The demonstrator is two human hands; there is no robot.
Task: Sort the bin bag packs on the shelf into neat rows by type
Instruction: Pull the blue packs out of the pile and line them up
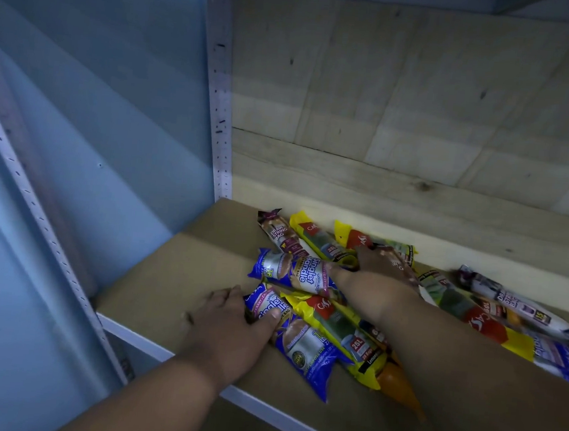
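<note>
Fingers [226, 296] of left hand [232, 327] lie nearly straight on the cardboard shelf liner [181, 275], thumb pressing the near blue Singlet Handle pack [294, 340]. Right hand [370, 284] reaches over the heap w/ fingers curled round the end of a yellow 25L pack [322, 242]. Other packs lie jumbled: 2nd blue Singlet Handle pack [292, 272], purple Draw String pack [280, 232], front yellow 25L pack [344, 337]. Wooden back wall [406, 105] behind.
</note>
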